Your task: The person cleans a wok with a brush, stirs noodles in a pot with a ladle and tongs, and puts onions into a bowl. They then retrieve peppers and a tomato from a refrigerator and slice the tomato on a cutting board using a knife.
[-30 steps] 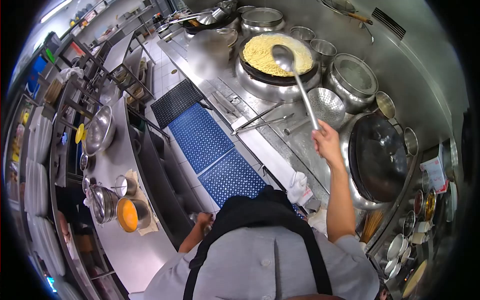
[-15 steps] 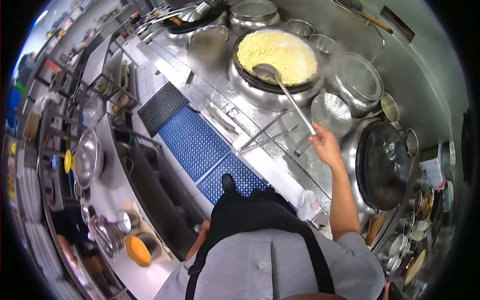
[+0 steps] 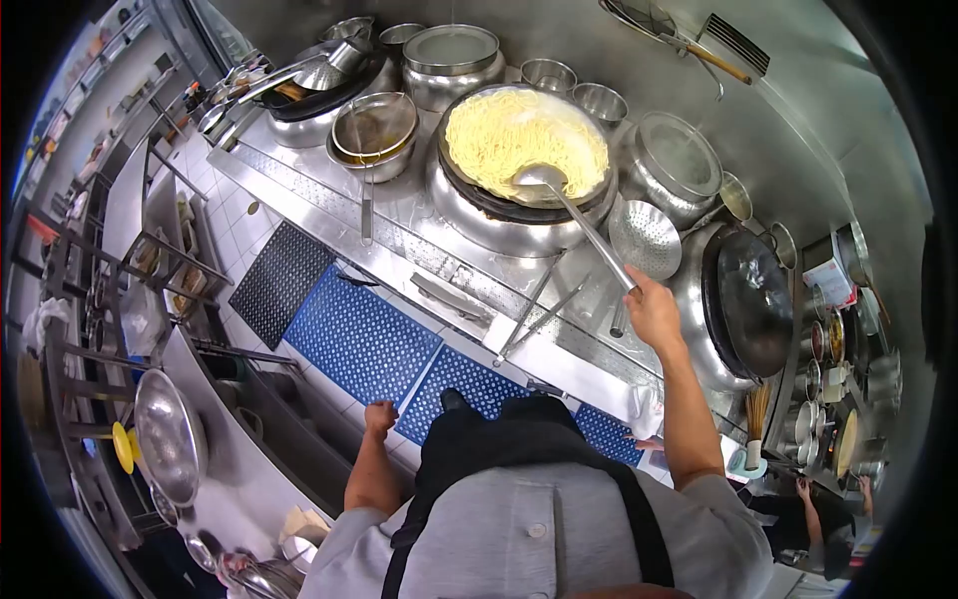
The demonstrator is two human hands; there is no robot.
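My right hand (image 3: 654, 309) is wrapped round the handle end of a long metal ladle (image 3: 596, 240). The bowl of the ladle rests among pale yellow noodles (image 3: 524, 135), at the near side of a large wok (image 3: 469, 203) full of cloudy liquid. Just beyond my right hand lies a perforated skimmer (image 3: 646, 240), its handle pointing toward me. My left hand (image 3: 380, 417) hangs by my side above the floor mat, fingers curled, and I see nothing in it.
A dark, wet wok (image 3: 753, 304) sits at my right. Lidded pots (image 3: 452, 48) line the back, and a wire strainer (image 3: 375, 127) stands left. Tongs (image 3: 544, 317) lie at the counter's front. A co-worker's hand (image 3: 804, 489) shows at lower right. Behind my left side is a steel bowl (image 3: 170, 437).
The ladle's bowl has shifted right and toward me along the noodles. My left hand has swung out from beside my apron. The whole view has turned, and the strainer shows more sharply.
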